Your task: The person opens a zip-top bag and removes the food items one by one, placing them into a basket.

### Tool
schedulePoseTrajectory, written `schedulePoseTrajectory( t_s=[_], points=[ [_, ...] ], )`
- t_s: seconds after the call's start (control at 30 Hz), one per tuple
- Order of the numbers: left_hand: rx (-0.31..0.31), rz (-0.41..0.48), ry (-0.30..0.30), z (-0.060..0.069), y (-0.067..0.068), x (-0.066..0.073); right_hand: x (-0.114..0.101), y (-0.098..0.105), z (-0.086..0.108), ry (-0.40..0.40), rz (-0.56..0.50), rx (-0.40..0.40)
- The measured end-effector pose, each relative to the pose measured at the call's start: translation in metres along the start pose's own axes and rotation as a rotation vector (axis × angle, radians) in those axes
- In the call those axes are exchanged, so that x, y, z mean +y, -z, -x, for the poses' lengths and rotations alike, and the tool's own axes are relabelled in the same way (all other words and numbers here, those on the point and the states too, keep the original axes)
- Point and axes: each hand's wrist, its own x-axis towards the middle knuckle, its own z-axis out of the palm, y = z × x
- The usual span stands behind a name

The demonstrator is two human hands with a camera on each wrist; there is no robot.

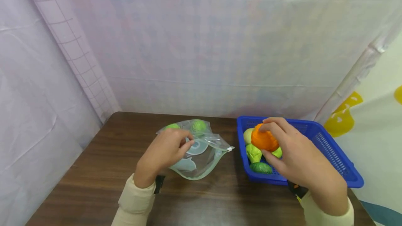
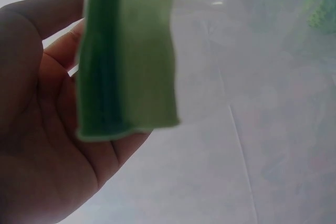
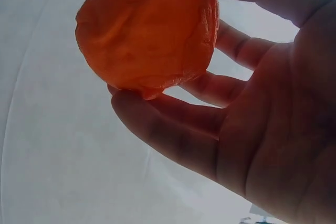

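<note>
In the head view my right hand (image 1: 299, 154) holds an orange ball-like item (image 1: 265, 138) above the left part of a blue basket (image 1: 337, 152). The right wrist view shows thumb and fingers of this hand (image 3: 268, 103) around the crinkled orange item (image 3: 147, 30). My left hand (image 1: 164, 149) pinches the edge of a clear zip bag (image 1: 204, 165) lying on the table. Two green items, one a round green ball (image 1: 199, 127), show at the bag's far part. The bag's green-striped edge (image 2: 128, 56) is by the fingers of my left hand (image 2: 58, 103) in the left wrist view.
Several green pieces lie in the basket's left part, among them a leafy light green one (image 1: 253, 153) and a dark green one (image 1: 261, 168). The brown table (image 1: 94, 170) meets a pale cloth wall (image 1: 204, 44) at the back.
</note>
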Motion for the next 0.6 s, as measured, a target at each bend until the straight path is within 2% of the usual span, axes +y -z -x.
schedulePoseTrajectory(
  t_s=[0.13, 0.33, 0.6],
  points=[
    [-0.006, -0.001, 0.010, 0.001, 0.000, 0.000, 0.012, 0.004, -0.003, -0.048, 0.016, -0.096],
    [-0.015, 0.020, 0.016, 0.001, 0.003, 0.002, 0.028, 0.005, -0.007, -0.134, 0.025, -0.186],
    [-0.033, 0.024, 0.017, -0.001, 0.001, 0.004, 0.050, -0.007, -0.003, -0.197, 0.001, -0.314]
  ],
)
